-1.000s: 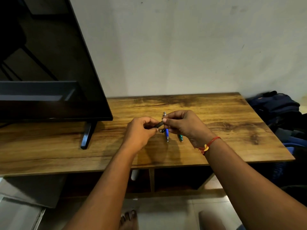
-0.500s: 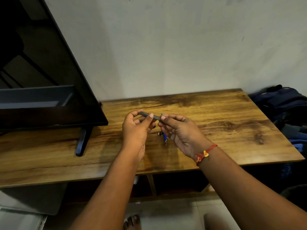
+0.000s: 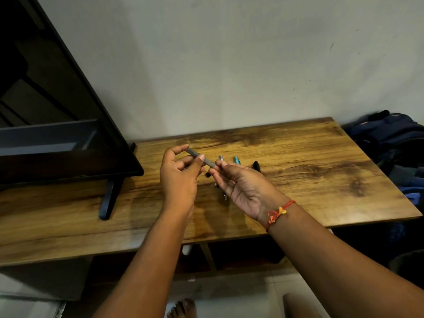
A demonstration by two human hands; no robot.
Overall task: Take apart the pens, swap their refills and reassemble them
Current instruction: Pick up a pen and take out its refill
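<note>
A dark grey pen barrel (image 3: 202,157) is held level above the wooden table (image 3: 309,180). My left hand (image 3: 180,180) pinches its left half between thumb and fingers. My right hand (image 3: 243,187), palm up, pinches its right end with the fingertips. On the table behind my right hand lie a silver-tipped pen (image 3: 220,157), a teal pen (image 3: 236,159) and a black pen (image 3: 256,166). A small dark piece (image 3: 207,174) and a pen tip (image 3: 225,196) show below my fingers; the rest of those pens is hidden.
A large black television (image 3: 57,125) on a dark foot (image 3: 110,198) takes up the table's left part. A dark blue backpack (image 3: 390,138) lies off the right edge. A wall stands close behind. My bare feet show on the tiled floor below.
Both hands rose from the table with the dark barrel. My left hand's grip slid along it, the barrel turned more level, and my right hand turned palm up, uncovering pens behind.
</note>
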